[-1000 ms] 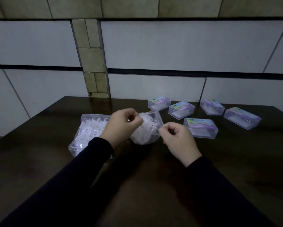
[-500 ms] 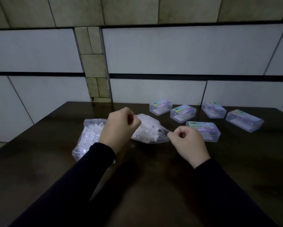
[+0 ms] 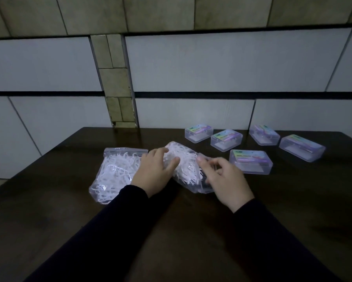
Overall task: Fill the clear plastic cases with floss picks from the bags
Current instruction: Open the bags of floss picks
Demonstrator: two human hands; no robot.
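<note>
Head view, dim light: dark wooden tabletop (image 3: 49, 210) set against a tiled wall (image 3: 191, 64). Two clear bags of white floss picks lie at centre. The left bag (image 3: 114, 174) lies flat, top strip toward the wall, partly under the left wrist. The right bag (image 3: 184, 167) sits bunched between both hands, touching the tabletop. Left hand (image 3: 153, 173) rests on the right bag's left side, fingers curved over the plastic, thumb pressed into it. Right hand (image 3: 225, 180) is at the bag's right edge, fingers loosely curled with tips on the plastic; whether it pinches the film, cannot tell. Both forearms in dark sleeves (image 3: 272, 241). Five clear plastic cases with coloured labels stand right of the bags, lids closed: nearest case (image 3: 250, 161) just beside the right hand, four more behind it near the wall, rightmost case (image 3: 302, 147) well apart from the bags.
</note>
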